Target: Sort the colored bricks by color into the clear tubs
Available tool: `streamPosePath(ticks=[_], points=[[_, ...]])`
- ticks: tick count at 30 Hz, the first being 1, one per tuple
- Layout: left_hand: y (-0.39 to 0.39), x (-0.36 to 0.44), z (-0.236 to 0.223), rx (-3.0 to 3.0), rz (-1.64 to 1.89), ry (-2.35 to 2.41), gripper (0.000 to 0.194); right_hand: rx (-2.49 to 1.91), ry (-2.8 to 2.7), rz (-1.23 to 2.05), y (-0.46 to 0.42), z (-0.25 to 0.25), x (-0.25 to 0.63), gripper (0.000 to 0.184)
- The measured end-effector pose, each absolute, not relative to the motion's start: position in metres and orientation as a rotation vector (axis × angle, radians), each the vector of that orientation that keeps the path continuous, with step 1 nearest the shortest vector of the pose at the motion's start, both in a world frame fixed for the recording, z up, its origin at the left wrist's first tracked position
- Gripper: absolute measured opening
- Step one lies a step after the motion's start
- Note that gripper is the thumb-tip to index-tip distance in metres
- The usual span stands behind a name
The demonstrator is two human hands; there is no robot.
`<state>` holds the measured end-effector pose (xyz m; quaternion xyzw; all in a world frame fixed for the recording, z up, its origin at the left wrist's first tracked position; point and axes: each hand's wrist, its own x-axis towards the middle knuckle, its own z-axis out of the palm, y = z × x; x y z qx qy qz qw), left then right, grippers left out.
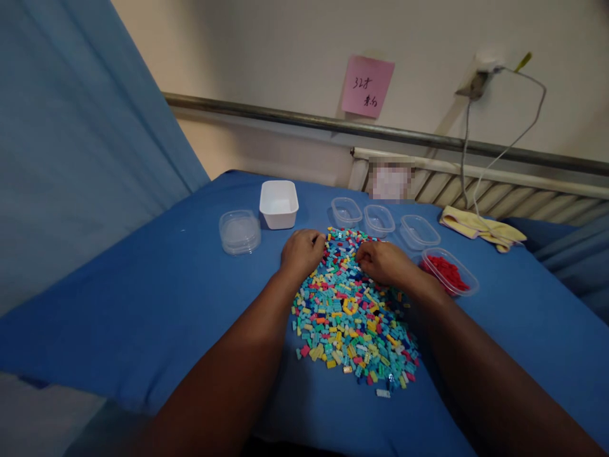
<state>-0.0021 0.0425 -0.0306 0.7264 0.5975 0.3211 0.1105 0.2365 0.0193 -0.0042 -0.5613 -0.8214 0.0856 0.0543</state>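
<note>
A spread of small toy building bricks (333, 317) in turquoise, yellow, pink, red, white and dark blue lies on a blue-covered surface. My left hand (302, 252) rests at the far left edge of the spread, its fingers curled together against the bricks. Across from it, my right hand (382, 261) is over the far right part, fingers bent inward and closed. Whatever either hand's fingertips hold is too small or hidden. Just beyond my right wrist sits a clear plastic tub (469, 282) with red bricks (446, 271) in it.
Three clear tubs, a left one (346, 212), a middle one (379, 221) and a right one (419, 232), stand behind the bricks. A white bin (278, 204) and stacked clear lids (240, 232) are at left. A yellow cloth (480, 228) lies by the radiator (438, 170).
</note>
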Motion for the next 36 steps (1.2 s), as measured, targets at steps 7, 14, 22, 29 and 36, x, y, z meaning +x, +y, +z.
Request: streamPosePath(ticks=[7, 14, 22, 29, 36], points=[[0.043, -0.002, -0.030, 2.149, 0.942, 1.750, 0.039, -1.639, -2.556, 0.292, 0.016, 0.003, 0.237, 0.030], [0.043, -0.002, -0.031, 2.130, 0.953, 1.755, 0.037, -1.623, -2.570, 0.301, 0.017, 0.005, 0.236, 0.023], [0.043, -0.003, -0.031, 2.148, 0.944, 1.755, 0.039, -1.692, -2.458, 0.269, 0.013, 0.012, 0.248, 0.021], [0.046, -0.004, -0.028, 2.161, 0.917, 1.769, 0.040, -1.920, -2.255, 0.194, 0.011, 0.059, 0.323, 0.019], [0.050, -0.007, -0.026, 2.136, 0.916, 1.784, 0.037, -2.270, -2.192, 0.015, 0.009, 0.055, 0.390, 0.018]])
